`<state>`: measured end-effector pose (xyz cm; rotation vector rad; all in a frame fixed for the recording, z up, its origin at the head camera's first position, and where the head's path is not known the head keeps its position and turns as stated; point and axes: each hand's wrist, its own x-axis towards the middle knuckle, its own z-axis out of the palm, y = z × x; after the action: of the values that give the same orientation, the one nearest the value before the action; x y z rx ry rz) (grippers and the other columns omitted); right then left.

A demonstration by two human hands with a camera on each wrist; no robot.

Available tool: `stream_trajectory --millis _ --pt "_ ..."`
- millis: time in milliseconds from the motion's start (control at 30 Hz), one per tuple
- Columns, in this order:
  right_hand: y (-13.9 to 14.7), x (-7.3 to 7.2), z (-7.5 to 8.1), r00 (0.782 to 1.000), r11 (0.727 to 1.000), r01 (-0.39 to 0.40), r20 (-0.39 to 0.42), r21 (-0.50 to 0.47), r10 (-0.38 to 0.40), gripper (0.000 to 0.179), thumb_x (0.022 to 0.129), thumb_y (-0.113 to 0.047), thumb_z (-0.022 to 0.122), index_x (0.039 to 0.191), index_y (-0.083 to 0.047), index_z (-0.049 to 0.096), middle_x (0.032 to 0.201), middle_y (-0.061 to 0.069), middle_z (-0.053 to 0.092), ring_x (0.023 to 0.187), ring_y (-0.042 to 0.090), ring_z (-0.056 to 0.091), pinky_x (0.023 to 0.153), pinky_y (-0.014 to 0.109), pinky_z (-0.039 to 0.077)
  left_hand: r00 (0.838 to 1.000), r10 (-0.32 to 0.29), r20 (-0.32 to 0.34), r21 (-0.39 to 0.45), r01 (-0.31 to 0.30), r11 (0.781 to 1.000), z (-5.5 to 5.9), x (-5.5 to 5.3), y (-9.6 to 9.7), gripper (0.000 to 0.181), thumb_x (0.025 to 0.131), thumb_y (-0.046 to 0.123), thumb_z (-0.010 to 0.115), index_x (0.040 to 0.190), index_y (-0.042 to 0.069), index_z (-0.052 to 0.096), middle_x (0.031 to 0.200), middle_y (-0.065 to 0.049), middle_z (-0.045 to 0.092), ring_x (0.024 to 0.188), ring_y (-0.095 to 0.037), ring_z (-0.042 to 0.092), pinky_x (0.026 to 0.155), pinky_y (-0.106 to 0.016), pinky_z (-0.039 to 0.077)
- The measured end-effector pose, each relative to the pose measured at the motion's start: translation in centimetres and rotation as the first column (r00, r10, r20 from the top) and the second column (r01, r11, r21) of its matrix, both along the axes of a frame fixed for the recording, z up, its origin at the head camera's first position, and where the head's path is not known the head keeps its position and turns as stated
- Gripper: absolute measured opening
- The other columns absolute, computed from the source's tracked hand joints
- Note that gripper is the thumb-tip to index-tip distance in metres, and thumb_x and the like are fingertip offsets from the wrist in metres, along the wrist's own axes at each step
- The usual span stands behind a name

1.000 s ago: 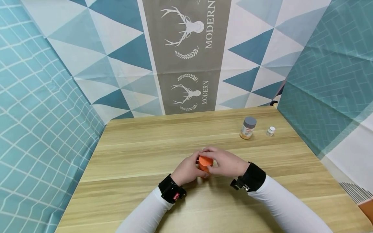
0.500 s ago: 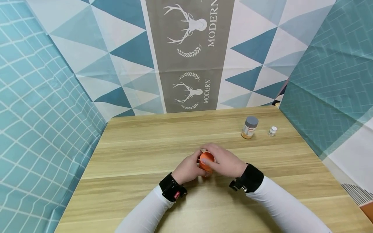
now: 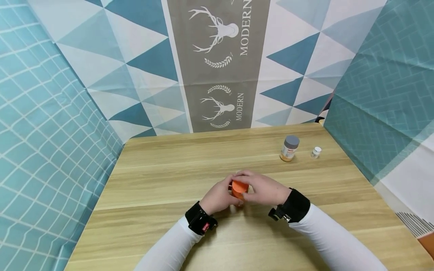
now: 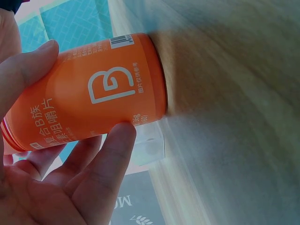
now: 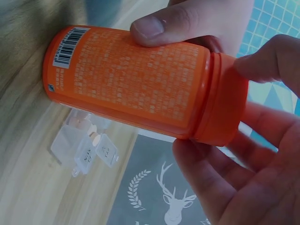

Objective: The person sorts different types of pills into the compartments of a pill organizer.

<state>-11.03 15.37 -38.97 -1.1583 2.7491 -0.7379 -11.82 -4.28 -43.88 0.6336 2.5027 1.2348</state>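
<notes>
An orange tablet bottle (image 4: 103, 98) with white print stands upright on the wooden table, its orange cap (image 5: 227, 101) seated on the neck. My left hand (image 3: 217, 197) holds the bottle's body, thumb on one side and fingers on the other. With thumb and fingers, my right hand (image 3: 268, 189) grips the rim of the cap. Just behind the bottle sits a small clear pill box (image 5: 65, 143), one lid flipped up and pale tablets inside. Both hands mostly hide that box in the head view.
Toward the back right of the wooden table (image 3: 162, 165) stand a jar with a grey lid (image 3: 289, 148) and a small white bottle (image 3: 316, 152). Patterned cloth (image 3: 220, 67) hangs behind the table and along both sides.
Half a second ago my right thumb lay across the cap's top; now it is back at the near side, as in the earliest frame. My left hand keeps its hold on the bottle.
</notes>
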Motion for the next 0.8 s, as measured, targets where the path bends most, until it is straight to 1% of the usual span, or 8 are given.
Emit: stream_trajectory --millis 100,200,300,400,500,600,700,800 --pt "-0.3 -0.1 -0.3 0.998 0.998 0.062 -0.031 -0.014 -0.063 0.051 0.083 -0.022 0.068 0.131 -0.009 0.059 0.122 0.003 0.053 0.1 0.009 0.052 0.084 0.03 0.051 1.0 -0.005 -0.009 0.002 0.005 1.0 0.0 0.0 0.0 0.061 0.071 0.023 0.085 0.122 0.024 0.051 0.113 0.006 0.064 0.102 -0.008 0.057 0.085 -0.035 0.051" --pt "-0.8 -0.1 -0.8 0.986 0.986 0.162 -0.042 -0.031 -0.164 0.04 0.082 -0.033 0.072 0.115 -0.011 0.064 0.106 -0.001 0.055 0.083 0.007 0.054 0.068 0.025 0.052 1.0 -0.008 -0.023 -0.009 0.008 1.0 0.0 -0.1 0.0 0.052 0.07 0.023 0.086 0.111 0.025 0.052 0.104 0.007 0.065 0.095 -0.007 0.058 0.078 -0.032 0.051" --pt "-1.3 -0.2 -1.4 0.963 0.962 0.268 -0.009 -0.047 -0.269 0.036 0.081 -0.047 0.072 0.097 -0.016 0.06 0.087 -0.004 0.054 0.068 0.007 0.051 0.054 0.021 0.048 1.0 -0.001 -0.025 -0.023 0.0 1.0 0.0 -0.2 0.0 0.048 0.069 0.023 0.086 0.102 0.024 0.052 0.095 0.008 0.064 0.082 -0.008 0.057 0.069 -0.028 0.048" --pt "-1.8 -0.2 -1.8 0.948 0.946 0.319 0.036 -0.058 -0.317 0.043 0.083 -0.057 0.066 0.095 -0.017 0.057 0.085 -0.003 0.055 0.066 0.007 0.051 0.052 0.022 0.046 1.0 0.013 -0.02 -0.033 -0.013 0.999 0.1 -0.1 -0.2 0.047 0.068 0.023 0.087 0.099 0.024 0.052 0.09 0.007 0.063 0.075 -0.011 0.054 0.064 -0.028 0.046" --pt "-1.7 -0.2 -1.7 0.963 0.961 0.263 0.084 -0.085 -0.256 0.05 0.089 -0.054 0.06 0.116 -0.012 0.058 0.108 0.003 0.059 0.084 0.008 0.054 0.068 0.028 0.051 1.0 0.026 -0.003 -0.025 -0.026 0.999 0.1 0.0 -0.4 0.052 0.067 0.021 0.086 0.108 0.024 0.054 0.098 0.007 0.064 0.083 -0.009 0.056 0.071 -0.03 0.049" --pt "-1.0 -0.2 -1.3 0.987 0.988 0.126 0.114 -0.09 -0.116 0.056 0.094 -0.04 0.06 0.14 -0.009 0.047 0.137 0.008 0.047 0.113 0.012 0.047 0.091 0.037 0.048 1.0 0.025 0.008 -0.01 -0.025 1.0 0.1 0.0 -0.3 0.07 0.068 0.021 0.086 0.129 0.023 0.051 0.113 0.005 0.064 0.098 -0.009 0.058 0.081 -0.033 0.05" --pt "0.0 -0.3 -0.8 0.994 0.998 -0.01 0.112 -0.058 0.016 0.059 0.093 -0.02 0.06 0.147 -0.01 0.039 0.149 0.009 0.037 0.13 0.015 0.032 0.104 0.042 0.039 1.0 0.012 0.008 -0.001 -0.012 1.0 0.1 0.0 -0.1 0.086 0.069 0.023 0.086 0.143 0.02 0.041 0.125 0.003 0.061 0.107 -0.01 0.056 0.09 -0.034 0.049" --pt "0.5 -0.5 -0.7 0.992 0.997 -0.077 0.101 -0.031 0.079 0.065 0.088 -0.009 0.059 0.149 -0.009 0.036 0.152 0.01 0.032 0.136 0.018 0.024 0.108 0.045 0.033 1.0 0.007 0.007 -0.007 -0.007 1.0 0.2 0.0 -0.1 0.087 0.07 0.023 0.086 0.144 0.019 0.04 0.127 0.002 0.06 0.108 -0.011 0.055 0.092 -0.035 0.048"
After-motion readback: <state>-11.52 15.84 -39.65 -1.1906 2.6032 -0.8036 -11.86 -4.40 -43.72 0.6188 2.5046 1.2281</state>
